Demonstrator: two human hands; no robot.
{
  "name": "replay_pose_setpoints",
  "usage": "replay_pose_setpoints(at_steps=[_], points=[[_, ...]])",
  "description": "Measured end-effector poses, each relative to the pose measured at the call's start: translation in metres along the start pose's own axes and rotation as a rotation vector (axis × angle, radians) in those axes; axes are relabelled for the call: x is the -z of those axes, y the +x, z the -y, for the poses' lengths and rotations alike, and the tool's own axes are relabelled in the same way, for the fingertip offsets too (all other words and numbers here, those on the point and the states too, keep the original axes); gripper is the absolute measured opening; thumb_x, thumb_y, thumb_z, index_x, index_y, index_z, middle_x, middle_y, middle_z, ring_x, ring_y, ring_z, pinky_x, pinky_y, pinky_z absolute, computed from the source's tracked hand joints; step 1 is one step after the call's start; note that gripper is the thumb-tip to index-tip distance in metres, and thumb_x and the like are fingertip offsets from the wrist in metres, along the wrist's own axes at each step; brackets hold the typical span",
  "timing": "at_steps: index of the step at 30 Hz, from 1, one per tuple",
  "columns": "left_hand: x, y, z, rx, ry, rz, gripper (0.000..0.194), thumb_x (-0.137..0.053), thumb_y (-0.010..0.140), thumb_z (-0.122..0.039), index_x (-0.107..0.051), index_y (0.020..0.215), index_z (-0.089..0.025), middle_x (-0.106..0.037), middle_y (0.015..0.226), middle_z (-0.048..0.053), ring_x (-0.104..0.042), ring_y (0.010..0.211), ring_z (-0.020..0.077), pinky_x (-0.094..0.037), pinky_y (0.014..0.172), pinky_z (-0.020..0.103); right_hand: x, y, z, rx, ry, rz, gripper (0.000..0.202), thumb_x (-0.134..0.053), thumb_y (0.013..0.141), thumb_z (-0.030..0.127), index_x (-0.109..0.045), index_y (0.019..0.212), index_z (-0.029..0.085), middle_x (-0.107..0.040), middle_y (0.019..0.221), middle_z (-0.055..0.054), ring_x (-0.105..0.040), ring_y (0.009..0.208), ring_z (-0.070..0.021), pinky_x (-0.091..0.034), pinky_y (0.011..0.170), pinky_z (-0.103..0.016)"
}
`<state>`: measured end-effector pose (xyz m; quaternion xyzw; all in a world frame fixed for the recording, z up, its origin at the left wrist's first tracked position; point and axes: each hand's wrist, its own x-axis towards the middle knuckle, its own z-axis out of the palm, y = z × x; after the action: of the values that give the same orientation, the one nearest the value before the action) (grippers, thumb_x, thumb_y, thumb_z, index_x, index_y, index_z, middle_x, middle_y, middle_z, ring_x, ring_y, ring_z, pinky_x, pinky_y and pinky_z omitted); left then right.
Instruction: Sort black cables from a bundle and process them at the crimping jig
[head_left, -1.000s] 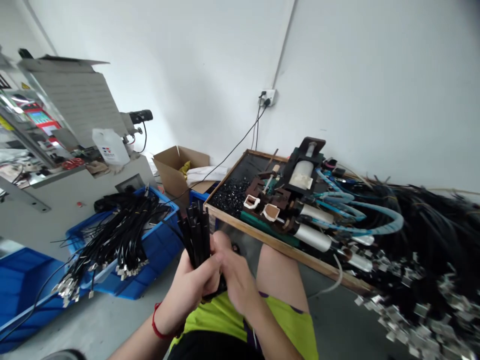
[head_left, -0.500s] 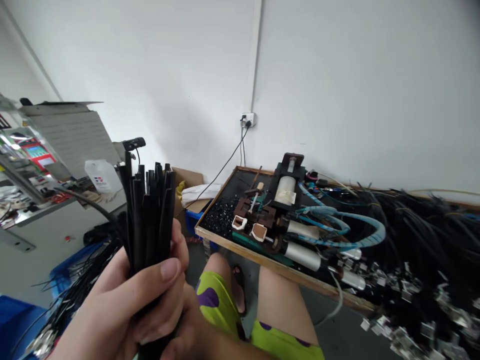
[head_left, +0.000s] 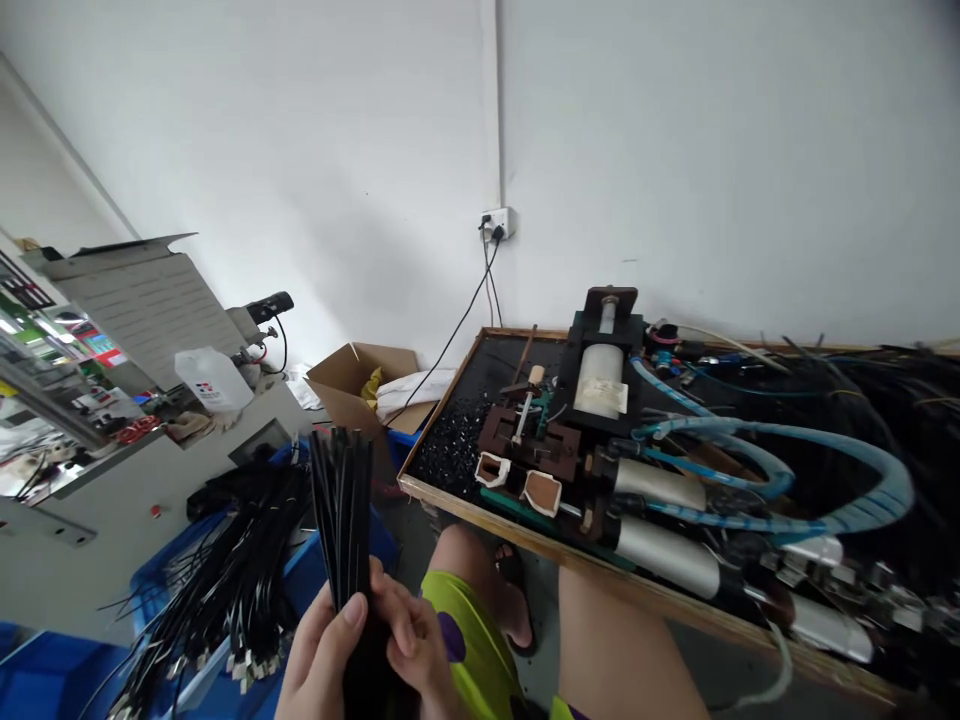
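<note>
A bundle of black cables [head_left: 343,510] stands nearly upright in front of me, its upper ends fanned out and close to level. My left hand [head_left: 319,655] is closed around the bundle from the left, thumb pressed across its front. From the other side, my right hand [head_left: 416,635] closes on the same bundle with curled fingers. The lower part of the cables disappears between my hands and past the bottom of the view. More black cables [head_left: 240,560] with metal connectors at their ends lie in a blue bin [head_left: 150,570] to the left.
A wood-edged table [head_left: 442,498] on the right carries a pneumatic fixture [head_left: 604,380], blue air hoses [head_left: 847,455], black scraps [head_left: 450,440] and piled cables. Behind my hands is an open cardboard box [head_left: 330,385]. A white jug [head_left: 214,380] stands on the grey machine at left.
Both hands have moved down and away from the camera with the bundle, whose upper ends now look more even. The camera view has shifted, showing more of the blue bin and cardboard box.
</note>
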<state>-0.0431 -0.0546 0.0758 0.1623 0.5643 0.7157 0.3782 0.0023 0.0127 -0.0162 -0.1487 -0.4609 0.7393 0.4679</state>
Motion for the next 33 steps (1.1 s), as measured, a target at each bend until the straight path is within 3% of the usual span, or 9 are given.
replay_pose_setpoints(at_steps=[3, 6, 11, 15, 18, 21, 26, 30, 33], points=[[-0.012, 0.009, 0.013, -0.043, -0.057, -0.029, 0.043, -0.099, 0.074, -0.058, -0.081, 0.09, -0.022, -0.075, 0.073, 0.002, -0.078, 0.1, 0.0343, -0.062, 0.088, 0.037, 0.022, 0.0, 0.023, -0.048, 0.03, 0.008, 0.062, -0.08, 0.078, 0.083, -0.064, 0.061, 0.025, -0.065, 0.073, -0.004, -0.07, 0.088, -0.0301, -0.059, 0.095, -0.046], [-0.021, 0.017, 0.023, -0.061, -0.058, 0.043, 0.039, -0.091, 0.086, -0.057, -0.079, 0.097, -0.022, -0.067, 0.063, 0.0, -0.077, 0.096, 0.032, -0.06, 0.089, 0.037, 0.054, -0.002, 0.043, -0.086, -0.166, 0.004, 0.042, -0.076, 0.092, 0.065, -0.08, 0.089, 0.023, -0.076, 0.089, -0.006, -0.07, 0.089, -0.0279, -0.056, 0.086, -0.038], [-0.036, 0.025, 0.042, -0.114, -0.083, 0.172, 0.032, -0.076, 0.101, -0.055, -0.076, 0.096, -0.023, -0.064, 0.058, -0.002, -0.07, 0.075, 0.0235, -0.056, 0.08, 0.032, 0.087, 0.007, 0.038, -0.125, -0.238, -0.052, 0.032, -0.066, 0.097, 0.052, -0.079, 0.091, 0.023, -0.075, 0.089, -0.005, -0.067, 0.085, -0.0251, -0.052, 0.074, -0.032], [-0.044, 0.029, 0.053, -0.106, -0.158, 0.34, 0.029, -0.073, 0.104, -0.051, -0.074, 0.097, -0.022, -0.057, 0.056, -0.004, -0.056, 0.057, 0.017, -0.055, 0.074, 0.033, 0.093, 0.019, 0.034, -0.259, -0.179, 0.011, 0.023, -0.062, 0.091, 0.039, -0.071, 0.077, 0.023, -0.06, 0.066, 0.002, -0.051, 0.058, -0.0174, -0.039, 0.053, -0.027], [-0.044, 0.029, 0.056, -0.063, -0.12, 0.442, 0.035, -0.074, 0.103, -0.055, -0.074, 0.096, -0.021, -0.042, 0.05, -0.008, -0.046, 0.051, 0.0138, -0.048, 0.064, 0.03, 0.096, 0.022, 0.047, -0.123, -0.228, -0.028, 0.017, -0.066, 0.091, 0.036, -0.075, 0.085, 0.022, -0.068, 0.076, -0.001, -0.062, 0.07, -0.0205, -0.047, 0.065, -0.029], [-0.041, 0.026, 0.059, -0.028, 0.001, 0.495, 0.041, -0.079, 0.099, -0.06, -0.073, 0.091, -0.02, -0.042, 0.051, -0.008, -0.043, 0.049, 0.0114, -0.038, 0.056, 0.026, 0.093, 0.015, 0.063, 0.042, -0.246, -0.133, 0.03, -0.062, 0.103, 0.048, -0.079, 0.1, 0.023, -0.074, 0.091, -0.006, -0.068, 0.088, -0.0262, -0.053, 0.079, -0.035], [-0.036, 0.024, 0.064, 0.109, 0.224, 0.341, 0.059, -0.094, 0.077, -0.07, -0.078, 0.101, -0.018, -0.059, 0.059, -0.004, -0.047, 0.051, 0.0109, -0.036, 0.052, 0.023, 0.08, 0.007, 0.072, 0.21, -0.338, -0.188, 0.032, -0.065, 0.106, 0.053, -0.075, 0.097, 0.025, -0.07, 0.092, -0.004, -0.065, 0.087, -0.0248, -0.053, 0.08, -0.034], [-0.035, 0.03, 0.068, 0.141, 0.298, 0.312, 0.065, -0.095, 0.074, -0.072, -0.081, 0.109, -0.019, -0.067, 0.064, -0.001, -0.053, 0.055, 0.0133, -0.041, 0.053, 0.024, 0.077, 0.009, 0.067, 0.178, -0.379, -0.295, 0.036, -0.075, 0.101, 0.051, -0.068, 0.079, 0.023, -0.061, 0.073, -0.001, -0.058, 0.072, -0.0213, -0.046, 0.065, -0.032], [-0.041, 0.033, 0.071, 0.123, 0.266, 0.291, 0.06, -0.095, 0.074, -0.072, -0.081, 0.099, -0.018, -0.061, 0.056, -0.003, -0.051, 0.051, 0.0134, -0.04, 0.05, 0.025, 0.081, 0.009, 0.064, 0.15, -0.343, -0.34, 0.036, -0.076, 0.1, 0.053, -0.076, 0.08, 0.022, -0.068, 0.073, -0.003, -0.062, 0.071, -0.0224, -0.048, 0.065, -0.032]])
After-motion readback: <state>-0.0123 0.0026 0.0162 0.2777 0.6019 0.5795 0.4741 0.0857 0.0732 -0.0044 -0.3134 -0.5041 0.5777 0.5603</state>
